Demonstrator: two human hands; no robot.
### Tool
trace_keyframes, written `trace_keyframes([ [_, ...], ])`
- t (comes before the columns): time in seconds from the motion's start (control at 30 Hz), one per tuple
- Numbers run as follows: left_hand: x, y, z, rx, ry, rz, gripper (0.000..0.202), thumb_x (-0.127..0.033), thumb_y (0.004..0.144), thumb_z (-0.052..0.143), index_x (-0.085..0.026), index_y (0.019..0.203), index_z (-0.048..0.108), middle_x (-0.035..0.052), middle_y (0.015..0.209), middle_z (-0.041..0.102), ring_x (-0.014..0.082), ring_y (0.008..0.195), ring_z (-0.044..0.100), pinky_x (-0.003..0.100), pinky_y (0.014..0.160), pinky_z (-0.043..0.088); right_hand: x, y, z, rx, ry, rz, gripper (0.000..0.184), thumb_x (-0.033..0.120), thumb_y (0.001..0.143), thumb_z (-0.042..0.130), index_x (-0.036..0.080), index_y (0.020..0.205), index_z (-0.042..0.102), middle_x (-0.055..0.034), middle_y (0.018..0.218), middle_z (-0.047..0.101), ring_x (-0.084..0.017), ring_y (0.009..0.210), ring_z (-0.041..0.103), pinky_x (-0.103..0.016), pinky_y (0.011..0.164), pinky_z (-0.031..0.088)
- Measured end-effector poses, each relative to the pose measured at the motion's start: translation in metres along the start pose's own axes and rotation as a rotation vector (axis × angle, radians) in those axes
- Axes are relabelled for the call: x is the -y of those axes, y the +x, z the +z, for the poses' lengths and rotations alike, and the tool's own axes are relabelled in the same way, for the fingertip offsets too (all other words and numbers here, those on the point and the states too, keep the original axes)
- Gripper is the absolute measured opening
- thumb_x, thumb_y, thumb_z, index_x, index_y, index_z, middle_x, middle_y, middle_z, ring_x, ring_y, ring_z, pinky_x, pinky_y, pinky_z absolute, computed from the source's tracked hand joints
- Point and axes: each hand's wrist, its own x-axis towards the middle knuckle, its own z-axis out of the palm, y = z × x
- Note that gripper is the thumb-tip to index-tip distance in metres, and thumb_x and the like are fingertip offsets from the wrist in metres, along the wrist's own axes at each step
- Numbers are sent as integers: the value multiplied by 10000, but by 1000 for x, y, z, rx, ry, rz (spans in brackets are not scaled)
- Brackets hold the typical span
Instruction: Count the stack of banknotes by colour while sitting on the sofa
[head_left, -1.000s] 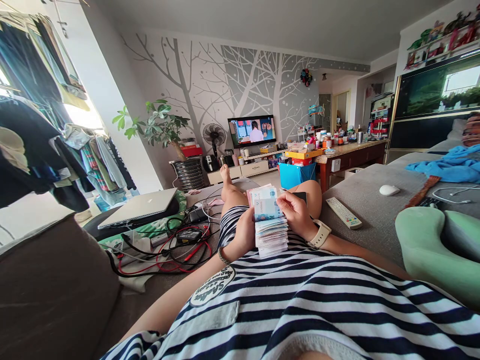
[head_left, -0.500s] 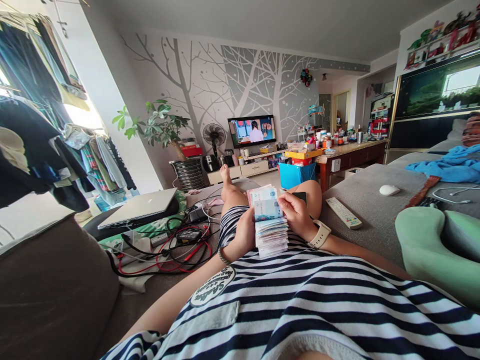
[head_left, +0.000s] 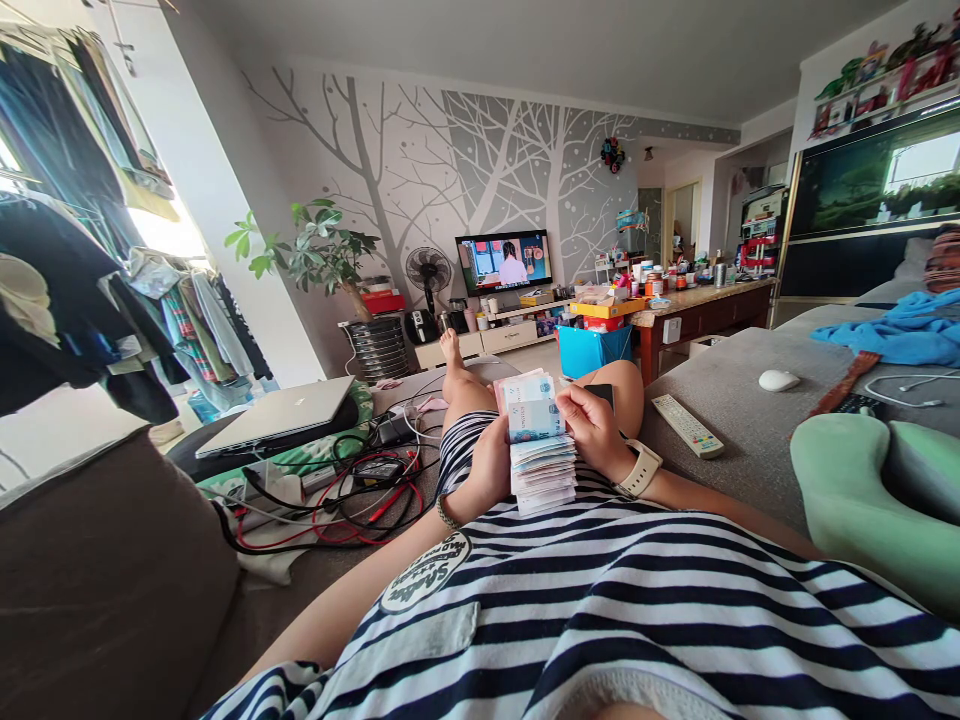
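A thick bundle of banknotes [head_left: 541, 470] fans down over my lap, above the striped shirt [head_left: 637, 590]. My left hand [head_left: 491, 462] is closed around the bundle's left side. On the other side, my right hand [head_left: 594, 425] pinches the right edge of the upper blue-and-white notes between thumb and fingers. Pinkish notes show behind the blue ones at the top. A dark flat object [head_left: 602, 395], partly hidden, lies behind my right hand. The fingers of my left hand are mostly covered by the notes.
Left on the sofa lie a laptop [head_left: 285, 415] and a tangle of cables [head_left: 360, 490]. To the right are a remote control [head_left: 688, 426], a white mouse [head_left: 779, 380] and a green neck-pillow-like cushion [head_left: 840, 480]. A blue box [head_left: 595, 350] stands by the wooden table [head_left: 705, 298].
The upper blue notes have shifted very slightly between my fingers. Both hands stay in nearly the same place.
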Motion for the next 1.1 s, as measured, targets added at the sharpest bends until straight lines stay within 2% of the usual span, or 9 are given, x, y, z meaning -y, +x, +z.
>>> trace_keyframes([
  [0.3, -16, -5, -3, -37, -48, -12, 128, -147, 695, 473, -184, 646, 585, 26, 711, 658, 183, 748, 514, 293, 734, 415, -1, 0, 0, 4, 18, 16, 404, 542, 964, 476, 201, 756, 531, 26, 612, 421, -130, 557, 379, -266, 541, 304],
  [0.6, -13, -2, -1, -89, -195, -83, 115, -192, 691, 551, -193, 578, 574, -2, 647, 619, 172, 700, 520, 290, 716, 435, -3, -1, -2, 13, 45, -26, 382, 525, 965, 488, 202, 771, 550, 22, 613, 434, -130, 548, 389, -264, 525, 310],
  [0.67, -15, -1, 0, -108, -284, -130, 147, -243, 705, 598, -190, 570, 578, 0, 628, 612, 166, 684, 516, 290, 709, 447, -2, -2, -3, 16, 49, -28, 385, 529, 967, 485, 201, 779, 562, 20, 607, 448, -131, 543, 398, -268, 526, 316],
  [0.83, -28, -2, 5, -125, -704, -385, 210, -327, 754, 607, -168, 616, 616, 3, 560, 588, 161, 617, 544, 287, 650, 481, -3, -2, -1, 32, 125, -37, 407, 524, 982, 471, 196, 779, 597, 13, 567, 501, -131, 508, 425, -276, 518, 316],
  [0.97, -34, -3, 5, -186, -735, -414, 206, -304, 705, 683, -166, 574, 602, 5, 521, 573, 175, 628, 572, 279, 642, 487, -9, 0, 1, 38, 175, -18, 472, 568, 984, 427, 197, 744, 591, 3, 544, 539, -133, 489, 456, -279, 527, 349],
  [1.1, -34, -4, 3, -183, -736, -408, 192, -308, 674, 705, -157, 584, 627, 7, 555, 609, 162, 628, 566, 270, 652, 487, -14, 5, 0, -54, 19, 68, 458, 596, 921, 521, 207, 678, 510, 20, 559, 499, -136, 545, 476, -270, 565, 374],
])
